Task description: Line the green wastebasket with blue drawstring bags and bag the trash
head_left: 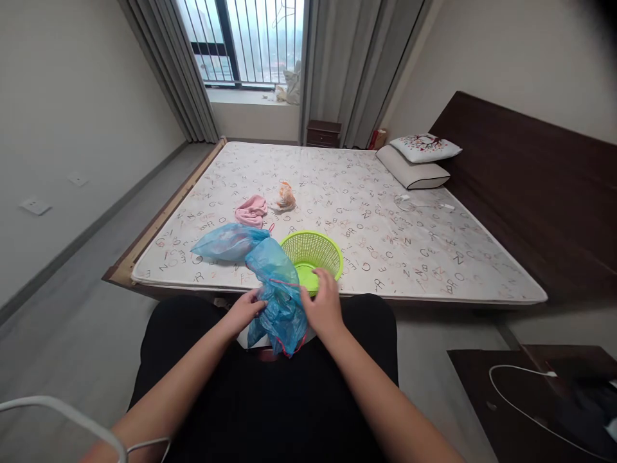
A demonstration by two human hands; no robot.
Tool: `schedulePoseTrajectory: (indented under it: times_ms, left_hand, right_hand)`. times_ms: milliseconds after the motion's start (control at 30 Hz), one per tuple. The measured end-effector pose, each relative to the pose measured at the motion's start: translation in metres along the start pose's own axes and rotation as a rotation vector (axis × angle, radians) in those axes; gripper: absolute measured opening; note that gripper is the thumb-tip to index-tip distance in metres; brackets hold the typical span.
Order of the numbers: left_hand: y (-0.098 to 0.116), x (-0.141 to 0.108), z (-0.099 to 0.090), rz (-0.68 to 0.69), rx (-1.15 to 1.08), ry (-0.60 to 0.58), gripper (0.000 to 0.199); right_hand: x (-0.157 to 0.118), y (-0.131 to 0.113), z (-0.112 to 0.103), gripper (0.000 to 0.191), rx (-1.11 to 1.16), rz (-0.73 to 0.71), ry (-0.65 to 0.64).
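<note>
A blue plastic bag with a red drawstring hangs crumpled over the bed's front edge, between my knees. My left hand pinches its left side between thumb and fingers. On the other side, my right hand has its thumb against the bag and its fingers apart, raised in front of the basket. The lime-green plastic basket stands at the mattress edge just behind the bag, with its left part covered by it. Another blue bag, filled and lying on its side, touches the first one on the left.
On the mattress lie a pink cloth, a crumpled orange-and-white plastic wrapper and a white cable. Two pillows are stacked by the headboard. A dark low table with a cable stands at right.
</note>
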State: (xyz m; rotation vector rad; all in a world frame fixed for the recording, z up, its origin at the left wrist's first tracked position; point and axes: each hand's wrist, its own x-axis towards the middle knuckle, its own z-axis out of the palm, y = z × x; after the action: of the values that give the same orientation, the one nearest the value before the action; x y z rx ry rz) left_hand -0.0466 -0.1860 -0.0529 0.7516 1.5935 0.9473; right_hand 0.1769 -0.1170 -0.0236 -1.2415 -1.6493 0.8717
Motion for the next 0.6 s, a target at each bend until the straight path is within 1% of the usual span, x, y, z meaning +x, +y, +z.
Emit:
schedulePoseTrajectory:
  times_ms: [67,133,200,267,333,400,433,500,533,600]
  left_hand:
    - [-0.004,0.001,0.009,0.041,-0.02,-0.048,0.046]
    - [-0.007,0.002,0.014,0.069,-0.029,-0.073,0.045]
    - [-0.013,0.004,0.012,0.064,0.003,-0.059,0.05]
    - [-0.019,0.005,0.006,0.036,0.054,-0.039,0.051]
    - [-0.025,0.004,-0.003,0.031,0.094,-0.048,0.042]
    - [-0.031,0.003,-0.011,0.017,0.138,-0.077,0.03]
    - [-0.034,0.003,-0.014,0.005,0.172,-0.084,0.026]
    - [-0.037,0.004,-0.019,-0.003,0.258,-0.055,0.023]
    - [-0.037,0.005,-0.02,0.014,0.29,-0.01,0.025]
    - [-0.035,0.011,-0.02,0.074,0.295,0.138,0.036]
  right_hand:
    - [0.004,-0.01,0.023,0.045,-0.208,-0.162,-0.235]
    - [0.009,-0.015,0.044,0.043,-0.491,-0.253,-0.422]
    - [0.016,-0.014,0.057,0.034,-0.703,-0.296,-0.524]
    - [0.024,-0.009,0.059,0.024,-0.774,-0.295,-0.604]
    - [0.033,-0.003,0.053,0.012,-0.722,-0.25,-0.69]
    - [0.041,0.004,0.044,0.003,-0.587,-0.193,-0.724]
    - [0.044,0.007,0.039,0.003,-0.501,-0.16,-0.702]
    - [0.048,0.011,0.03,0.003,-0.294,-0.08,-0.602]
    - [0.049,0.012,0.027,0.003,-0.176,-0.03,-0.546]
    - [0.048,0.011,0.02,0.009,0.07,0.076,-0.466]
